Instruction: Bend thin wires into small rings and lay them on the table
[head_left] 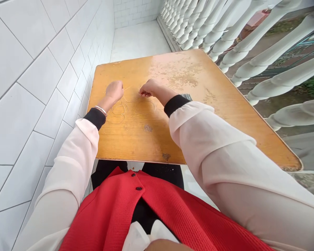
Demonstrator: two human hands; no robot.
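Observation:
A thin, light thread (119, 111) lies in loose loops on the wooden table, and a strand of it curves between my hands. My left hand (115, 90) is closed in a fist above the loops, with the thread running to its finger side. Opposite it, my right hand (149, 88) pinches with fingertips together, and the thread end there is too fine to see clearly. A small grey ribbed item (186, 96) shows behind my right wrist, mostly hidden by the cuff.
The yellow-brown wooden table (136, 146) has worn, pale patches on its far right part. A white tiled wall (39, 80) runs close along the left. White balusters (240, 66) line the right side, beyond the table's edge.

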